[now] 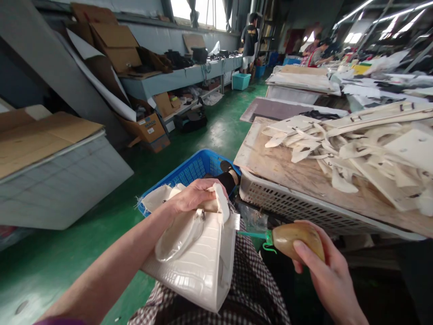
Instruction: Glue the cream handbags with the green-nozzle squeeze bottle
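A white crocodile-textured handbag (199,262) rests on my lap, over a checked cloth. My left hand (194,195) is closed on the bag's top edge and flap, above its clear-wrapped handle (177,239). My right hand (324,266) grips the rounded wooden handle of a tool (297,239). The tool's thin green-tinted shaft (252,234) points left, and its tip sits at the bag's upper right corner.
A blue plastic crate (192,169) stands on the green floor behind the bag. To the right, a wooden board (280,169) on a white basket (287,203) carries several cream cut pieces (365,144). Cardboard and benches line the left wall. People stand far back.
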The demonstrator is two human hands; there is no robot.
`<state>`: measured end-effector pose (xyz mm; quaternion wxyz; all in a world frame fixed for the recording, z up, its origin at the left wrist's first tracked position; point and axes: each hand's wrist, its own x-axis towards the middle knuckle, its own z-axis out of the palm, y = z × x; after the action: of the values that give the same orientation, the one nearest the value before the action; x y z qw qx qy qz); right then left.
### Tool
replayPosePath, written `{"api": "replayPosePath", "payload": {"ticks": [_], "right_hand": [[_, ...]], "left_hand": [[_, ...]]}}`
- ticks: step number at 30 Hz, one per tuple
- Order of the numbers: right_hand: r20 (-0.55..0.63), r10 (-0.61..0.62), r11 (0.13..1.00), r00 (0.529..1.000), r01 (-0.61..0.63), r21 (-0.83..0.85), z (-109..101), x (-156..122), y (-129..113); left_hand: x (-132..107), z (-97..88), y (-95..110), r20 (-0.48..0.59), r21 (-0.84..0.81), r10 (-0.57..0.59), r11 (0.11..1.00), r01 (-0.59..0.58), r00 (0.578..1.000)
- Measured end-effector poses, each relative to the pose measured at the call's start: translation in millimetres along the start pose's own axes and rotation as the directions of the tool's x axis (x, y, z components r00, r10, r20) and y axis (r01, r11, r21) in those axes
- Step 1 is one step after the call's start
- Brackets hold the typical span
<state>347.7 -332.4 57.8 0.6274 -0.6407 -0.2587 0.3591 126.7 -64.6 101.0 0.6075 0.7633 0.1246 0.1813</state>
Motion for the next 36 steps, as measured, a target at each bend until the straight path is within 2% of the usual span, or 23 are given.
{"api": "replayPosePath", "payload": {"ticks": [5,18,24,29,36], "right_hand": [[0.010,-0.006,1.000,1.000,0.006,0.010,10,7,4],[-0.010,-0.081,0.997,0.997,0.081,0.000,24,21,2],[0.031,-0.110,0.990,0.993,0.112,-0.081,14,22,5],[0.074,-0.056,0.991,0.996,0.065,-0.119,6,13,2],[0.149,-0.033,0.979,0.988,0.062,-0.193,-3,-1,1]], "left_hand": [[-2,-1.6,0,-0.031,-0.038,-0.002,0.999,0.000,1.000],[-2,-2.4,-5,-0.013,-0.084,0.015,0.996,-0.016,1.000],[-1,-1.4,-6,0.002,-0.072,0.004,0.997,-0.004,1.000],[-1,-2.1,-10,0.007,-0.054,0.005,0.999,-0.004,1.000],[-2,-2.5,-11,-0.001,-0.058,0.013,0.998,-0.013,1.000]]}}
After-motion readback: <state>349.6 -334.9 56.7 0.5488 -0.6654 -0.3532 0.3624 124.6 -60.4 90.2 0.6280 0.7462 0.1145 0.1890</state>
